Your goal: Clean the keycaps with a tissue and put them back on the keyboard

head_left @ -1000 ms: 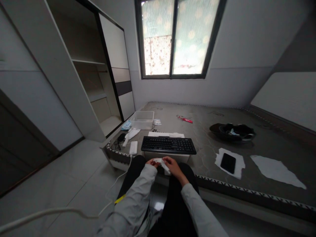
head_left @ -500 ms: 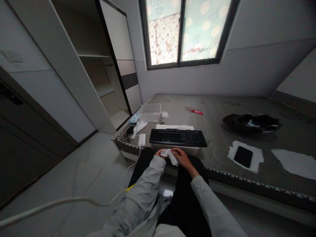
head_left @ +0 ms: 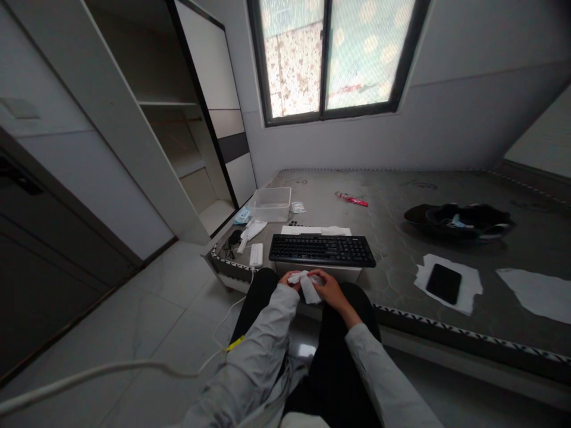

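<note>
A small white wipe point(head_left: 306, 284) is being held between the left hand point(head_left: 286, 279) and the right hand point(head_left: 327, 285), above the person's lap and just in front of the near edge of the bed. It is lying crumpled, one loose end hanging down toward the knees. It is probably a moist tissue or thin cloth; its texture is showing too small to tell.
</note>
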A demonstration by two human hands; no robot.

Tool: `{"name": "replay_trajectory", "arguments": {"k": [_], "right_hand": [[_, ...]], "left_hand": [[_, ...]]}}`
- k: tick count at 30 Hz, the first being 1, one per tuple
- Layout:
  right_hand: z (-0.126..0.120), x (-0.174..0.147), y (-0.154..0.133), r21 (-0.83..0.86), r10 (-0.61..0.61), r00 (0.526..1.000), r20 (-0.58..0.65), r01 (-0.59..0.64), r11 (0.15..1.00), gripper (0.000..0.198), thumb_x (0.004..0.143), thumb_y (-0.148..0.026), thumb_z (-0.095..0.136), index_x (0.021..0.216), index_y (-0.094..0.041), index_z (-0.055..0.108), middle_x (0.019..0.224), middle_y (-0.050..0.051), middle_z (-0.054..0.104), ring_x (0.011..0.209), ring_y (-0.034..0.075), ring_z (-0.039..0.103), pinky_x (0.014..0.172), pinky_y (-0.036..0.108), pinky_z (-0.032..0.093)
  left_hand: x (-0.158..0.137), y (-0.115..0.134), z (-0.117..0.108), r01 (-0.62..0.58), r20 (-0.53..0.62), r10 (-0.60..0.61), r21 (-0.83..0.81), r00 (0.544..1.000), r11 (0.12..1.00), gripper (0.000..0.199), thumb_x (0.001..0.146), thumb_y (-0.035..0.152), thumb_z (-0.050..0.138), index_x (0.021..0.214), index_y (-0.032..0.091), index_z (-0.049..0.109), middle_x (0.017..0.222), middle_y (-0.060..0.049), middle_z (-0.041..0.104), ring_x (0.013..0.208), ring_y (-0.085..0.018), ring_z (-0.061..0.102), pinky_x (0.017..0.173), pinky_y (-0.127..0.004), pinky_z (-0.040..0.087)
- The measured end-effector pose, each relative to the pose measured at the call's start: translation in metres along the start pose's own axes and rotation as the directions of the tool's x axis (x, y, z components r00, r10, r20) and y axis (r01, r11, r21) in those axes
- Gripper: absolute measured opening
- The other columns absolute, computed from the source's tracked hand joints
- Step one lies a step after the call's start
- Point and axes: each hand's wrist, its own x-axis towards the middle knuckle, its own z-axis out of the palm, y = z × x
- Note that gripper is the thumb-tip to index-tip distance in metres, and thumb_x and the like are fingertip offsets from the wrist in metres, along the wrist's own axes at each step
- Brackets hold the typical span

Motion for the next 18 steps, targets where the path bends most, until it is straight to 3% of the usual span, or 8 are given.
{"name": "replay_trajectory", "arguments": {"k": [9, 13, 18], "right_hand": [[0.003, 0.0, 0.001, -0.105, -0.085, 0.996, 0.042, 0.089, 0.991, 0.032, 0.08, -0.035, 0.065, 0.109, -0.025, 0.073, 0.113, 0.006, 0.076, 0.105, 0.025, 0.068, 0.098, 0.04, 0.051], [0.002, 0.001, 0.002, -0.152, -0.125, 0.991, 0.055, 0.132, 0.979, 0.031, 0.084, -0.032, 0.061, 0.111, -0.026, 0.074, 0.112, 0.006, 0.076, 0.103, 0.024, 0.069, 0.095, 0.04, 0.052], [0.001, 0.002, 0.003, -0.118, -0.063, 0.995, 0.079, 0.072, 0.99, 0.028, 0.084, -0.032, 0.061, 0.107, -0.023, 0.074, 0.107, 0.006, 0.078, 0.097, 0.023, 0.071, 0.089, 0.037, 0.053]], "left_hand": [[0.005, -0.008, -0.002, 0.0, -0.016, 0.0, 0.038, 1.0, 0.999, 0.028, 0.046, 0.011, 0.086, 0.07, 0.018, 0.07, 0.07, -0.003, 0.076, 0.07, -0.019, 0.069, 0.071, -0.031, 0.056], [0.007, -0.013, -0.003, -0.014, 0.003, 0.014, 0.035, 1.0, 0.999, 0.027, 0.048, 0.015, 0.086, 0.069, 0.018, 0.07, 0.07, -0.003, 0.074, 0.069, -0.019, 0.068, 0.074, -0.032, 0.055], [0.01, -0.021, -0.004, -0.013, 0.018, 0.012, 0.047, 1.0, 0.999, 0.031, 0.048, 0.024, 0.089, 0.073, 0.019, 0.071, 0.072, -0.003, 0.076, 0.072, -0.021, 0.069, 0.077, -0.035, 0.056]]}}
